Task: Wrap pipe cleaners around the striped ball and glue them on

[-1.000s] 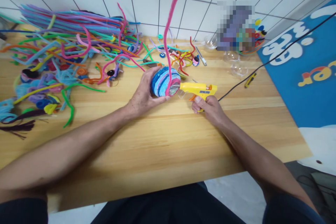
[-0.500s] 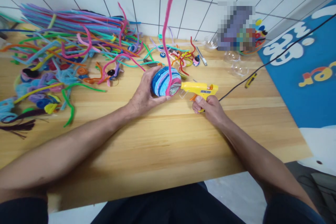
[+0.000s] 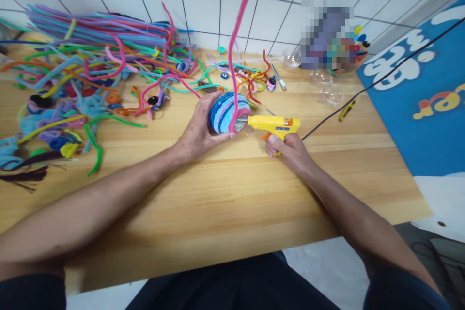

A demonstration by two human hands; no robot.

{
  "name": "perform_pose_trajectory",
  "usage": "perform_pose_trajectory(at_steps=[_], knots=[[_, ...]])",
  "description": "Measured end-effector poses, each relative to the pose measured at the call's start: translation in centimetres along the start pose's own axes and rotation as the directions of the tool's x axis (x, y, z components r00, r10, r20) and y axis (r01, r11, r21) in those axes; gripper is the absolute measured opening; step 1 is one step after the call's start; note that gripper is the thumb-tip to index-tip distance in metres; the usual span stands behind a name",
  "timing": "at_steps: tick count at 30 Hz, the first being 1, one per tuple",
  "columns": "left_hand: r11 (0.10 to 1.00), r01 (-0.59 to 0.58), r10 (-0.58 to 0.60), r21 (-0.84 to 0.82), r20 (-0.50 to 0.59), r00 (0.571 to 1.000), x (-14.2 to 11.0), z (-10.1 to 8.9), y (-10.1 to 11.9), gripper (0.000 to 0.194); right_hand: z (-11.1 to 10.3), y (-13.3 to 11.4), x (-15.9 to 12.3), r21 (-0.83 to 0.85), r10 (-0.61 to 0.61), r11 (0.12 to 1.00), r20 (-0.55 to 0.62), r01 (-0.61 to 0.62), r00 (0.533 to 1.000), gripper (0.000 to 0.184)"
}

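My left hand [image 3: 201, 128] is wrapped round a ball covered in coiled pipe cleaners [image 3: 224, 112], banded in dark blue, light blue and lilac. A pink pipe cleaner [image 3: 232, 43] is curled around the ball's right end, and its long loose tail rises past the top of the view. Inside the pink ring a grey, clear-looking patch still shows. My right hand [image 3: 288, 150] grips a yellow hot glue gun [image 3: 274, 123] by its handle. The gun's nozzle points left and meets the ball at that patch; whether glue is coming out I cannot tell.
Loose pipe cleaners [image 3: 98, 75] and a long bundle of them [image 3: 105, 31] cover the table's left side. Clear plastic domes [image 3: 331, 94], a marker-like pen [image 3: 279, 77] and a yellow cutter [image 3: 347, 110] lie to the right. The gun's black cord [image 3: 385, 73] runs up rightward past a blue panel [image 3: 417, 121].
The glue gun has shifted slightly left, its nozzle further over the ball's end. The pink pipe cleaner's upper tail has swung to the right. My left hand stays almost still.
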State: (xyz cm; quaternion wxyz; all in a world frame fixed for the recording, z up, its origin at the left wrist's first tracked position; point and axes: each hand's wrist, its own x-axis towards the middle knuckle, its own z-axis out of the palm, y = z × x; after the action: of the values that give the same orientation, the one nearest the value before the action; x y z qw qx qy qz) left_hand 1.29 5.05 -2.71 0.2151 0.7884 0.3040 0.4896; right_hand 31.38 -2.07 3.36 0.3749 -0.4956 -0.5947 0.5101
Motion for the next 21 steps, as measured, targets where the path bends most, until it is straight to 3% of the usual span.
perform_pose_trajectory(at_steps=[21], knots=[[1.0,0.009,-0.009,-0.009,-0.01,1.0,-0.13,0.11,-0.22,0.116,0.09,0.47,-0.09,0.0,-0.006,1.0,-0.005,0.006,1.0,0.078]])
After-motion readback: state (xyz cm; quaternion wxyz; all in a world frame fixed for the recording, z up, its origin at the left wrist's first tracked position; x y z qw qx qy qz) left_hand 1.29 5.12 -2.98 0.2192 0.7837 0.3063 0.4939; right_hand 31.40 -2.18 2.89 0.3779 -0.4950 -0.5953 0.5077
